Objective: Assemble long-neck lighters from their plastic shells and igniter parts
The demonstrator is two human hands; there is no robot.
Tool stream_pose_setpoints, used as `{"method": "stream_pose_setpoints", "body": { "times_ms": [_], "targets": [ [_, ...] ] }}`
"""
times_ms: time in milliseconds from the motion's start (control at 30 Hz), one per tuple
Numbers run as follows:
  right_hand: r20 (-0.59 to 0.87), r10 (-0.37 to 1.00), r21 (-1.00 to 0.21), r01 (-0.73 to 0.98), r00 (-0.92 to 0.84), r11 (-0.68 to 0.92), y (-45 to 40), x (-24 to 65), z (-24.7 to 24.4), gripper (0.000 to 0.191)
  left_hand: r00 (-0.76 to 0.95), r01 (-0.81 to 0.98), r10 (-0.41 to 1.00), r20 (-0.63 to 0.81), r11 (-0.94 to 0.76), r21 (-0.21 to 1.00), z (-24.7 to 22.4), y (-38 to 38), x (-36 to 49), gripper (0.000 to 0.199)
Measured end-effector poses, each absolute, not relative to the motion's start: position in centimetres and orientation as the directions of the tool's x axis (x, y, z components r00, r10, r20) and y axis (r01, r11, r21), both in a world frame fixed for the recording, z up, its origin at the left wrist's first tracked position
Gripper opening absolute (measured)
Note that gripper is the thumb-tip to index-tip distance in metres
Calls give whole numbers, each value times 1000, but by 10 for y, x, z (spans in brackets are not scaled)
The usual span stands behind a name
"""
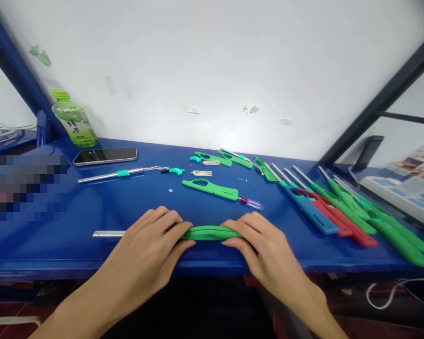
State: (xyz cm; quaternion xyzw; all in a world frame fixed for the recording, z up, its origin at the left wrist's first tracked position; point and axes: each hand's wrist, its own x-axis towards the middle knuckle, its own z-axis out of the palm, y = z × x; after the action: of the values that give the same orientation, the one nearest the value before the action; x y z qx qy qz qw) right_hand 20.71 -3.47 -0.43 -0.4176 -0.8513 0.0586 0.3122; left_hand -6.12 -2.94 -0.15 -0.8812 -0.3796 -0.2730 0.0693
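Observation:
Between my two hands, just above the front of the blue table, is a green long-nosed lighter, its seam facing up. My left hand is closed round its left end, where the metal tube sticks out to the left. My right hand grips the other end, fingers and thumb pinching it. Beyond them lies a green lighter casing half, with a small screwdriver touching its right end. A loose metal tube with a teal collar is wired to a teal trigger.
Several assembled lighters, blue, red and green, lie at the right. Casing parts and small metal pieces are at the back. A phone and a tea bottle stand at the back left.

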Motion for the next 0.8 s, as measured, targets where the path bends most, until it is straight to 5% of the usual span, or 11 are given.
{"method": "stream_pose_setpoints", "body": {
  "times_ms": [400,533,667,800],
  "targets": [
    [581,646,-346,568,-495,747,-37,207,-8,19,591,576,464,660,-815,57,8,-30,-55,15],
    [604,622,-324,560,-498,763,-38,212,-9,23,610,600,479,631,-800,27,6,-31,-57,18],
    [642,618,-347,548,-454,761,-38,212,-7,21,580,739,582,570,-670,-67,15,-34,-78,43],
    [666,624,-357,561,-408,747,-38,210,-5,20,622,731,558,549,-666,-150,26,-37,-98,26]
  ]
}}
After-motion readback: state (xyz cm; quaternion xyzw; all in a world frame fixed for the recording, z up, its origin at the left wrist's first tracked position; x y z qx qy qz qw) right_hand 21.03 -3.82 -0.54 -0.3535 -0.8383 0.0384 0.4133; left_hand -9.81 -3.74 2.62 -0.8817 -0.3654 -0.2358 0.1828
